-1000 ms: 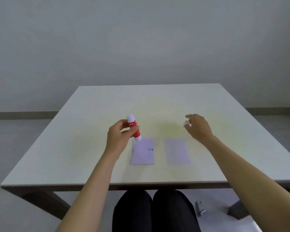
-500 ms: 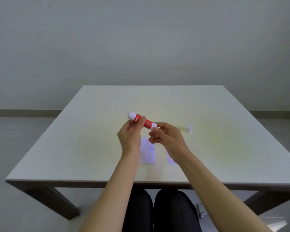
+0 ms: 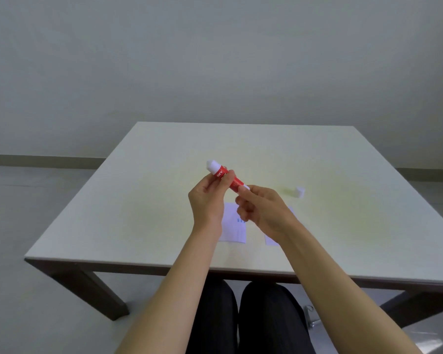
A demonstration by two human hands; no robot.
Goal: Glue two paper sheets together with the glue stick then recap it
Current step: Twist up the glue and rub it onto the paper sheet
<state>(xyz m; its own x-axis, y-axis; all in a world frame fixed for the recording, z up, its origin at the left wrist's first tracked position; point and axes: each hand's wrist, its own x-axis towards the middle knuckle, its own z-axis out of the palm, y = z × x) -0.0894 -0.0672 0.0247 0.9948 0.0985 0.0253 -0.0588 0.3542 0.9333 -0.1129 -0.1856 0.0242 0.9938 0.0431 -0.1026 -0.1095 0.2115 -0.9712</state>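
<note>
Head view: left hand [image 3: 207, 200] holds the glue stick [image 3: 228, 179] above the counter [image 3: 143, 200], grip closed round the red barrel, stick tilted with its white end up and to the left. Right hand [image 3: 262, 212] has its grip pinched on the lower end of the glue stick, fingertips at the white base.

Change noted: a second ago the right hand was out to the right, at the cap [image 3: 300, 192], with the left hand alone holding the stick nearly upright. Half a second ago the right hand had already come in to the stick, and the cap was lying alone on the counter. Now both hands are on the stick and its tilt is much the same as half a second ago.

Cap: on the counter, right of the hands, well apart from the stick. So the stick is uncapped.

Papers: two sheets flat on the counter, side by side, just below the hands. The left sheet [image 3: 234, 227] shows small blue marks; the right sheet [image 3: 271, 240] is mostly hidden by the right wrist. They look apart, not yet joined.

Judgement: the pinch at the base suggests twisting to wind the glue out. Cannot tell whether any glue is exposed at the upper end. Gluing, pressing and recapping are not yet done. Task at an early stage.

Risk: the cap is small, pale and easily knocked aside.
</note>
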